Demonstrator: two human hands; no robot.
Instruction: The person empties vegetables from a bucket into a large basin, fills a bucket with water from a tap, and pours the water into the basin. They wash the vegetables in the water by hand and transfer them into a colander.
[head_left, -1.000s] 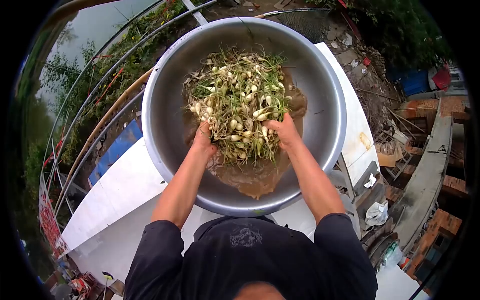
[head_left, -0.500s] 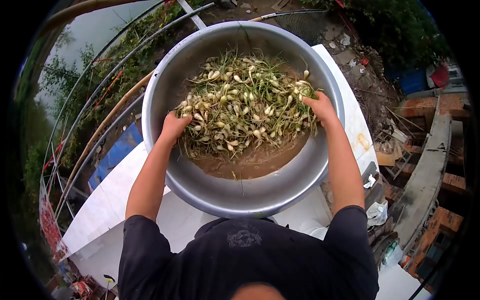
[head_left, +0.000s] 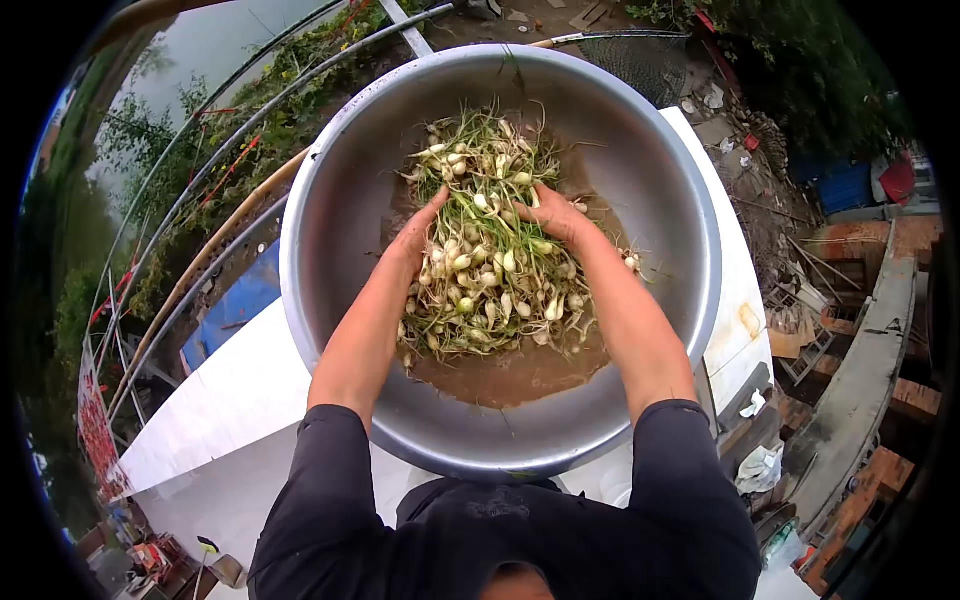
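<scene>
A heap of small white onion-like bulbs (head_left: 487,285) with green stalks and thin roots lies in a wide metal basin (head_left: 345,215). Shallow brown muddy water (head_left: 500,380) surrounds the heap. My left hand (head_left: 424,228) presses into its left side, fingers pointing away from me and partly sunk among the stalks. From the right, my right hand (head_left: 556,214) grips the same heap, its fingertips buried in the greenery. A narrowed band of bulbs and stalks is squeezed between both hands.
The basin rests on a white slab (head_left: 225,375). Curved metal rails (head_left: 215,150) run along the left, with plants beyond. Rubble, crumpled white plastic (head_left: 760,468) and a long concrete beam (head_left: 850,390) lie at the right.
Both hands have moved inward from the heap's outer edges and further from my body. The heap is squeezed narrower, with more muddy water and bare basin showing at the sides.
</scene>
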